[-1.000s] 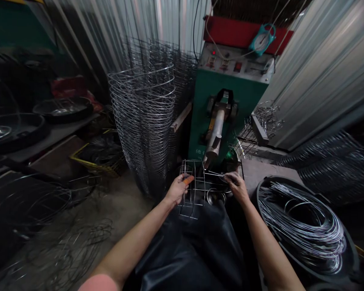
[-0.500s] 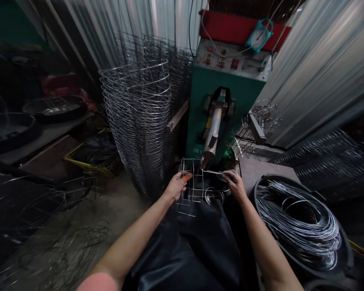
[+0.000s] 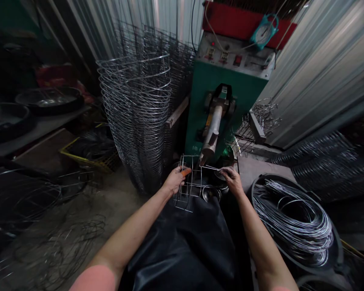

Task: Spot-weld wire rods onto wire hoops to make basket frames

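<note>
My left hand [image 3: 175, 180] is closed on the left side of a small wire rack [image 3: 186, 198], a see-through frame of thin crossing rods. Orange wrapping [image 3: 186, 172] covers its thumb or a finger. Between the fingers of my right hand [image 3: 232, 179] is a pair of thin wire rods [image 3: 212, 168], pinched at their right end. Their left ends reach the rack's right side, just under the metal tip [image 3: 206, 155] of the spot welder [image 3: 226, 87]. Whether the rods touch that tip I cannot tell. A black apron [image 3: 185, 246] covers my lap below the rack.
Tall stacked wire baskets [image 3: 136, 117] stand left of the machine. At right, a black tub [image 3: 336, 242] holds coiled wire rods [image 3: 300, 222]. Small wire racks [image 3: 257, 121] lie behind a grey board [image 3: 251, 165]. Loose wire [image 3: 63, 246] is scattered on the floor, near a yellow crate [image 3: 91, 155].
The view has shifted slightly. Both hands keep their holds; the rack and rods sit a little higher in view, and the rods now slope more, their left ends upward.
</note>
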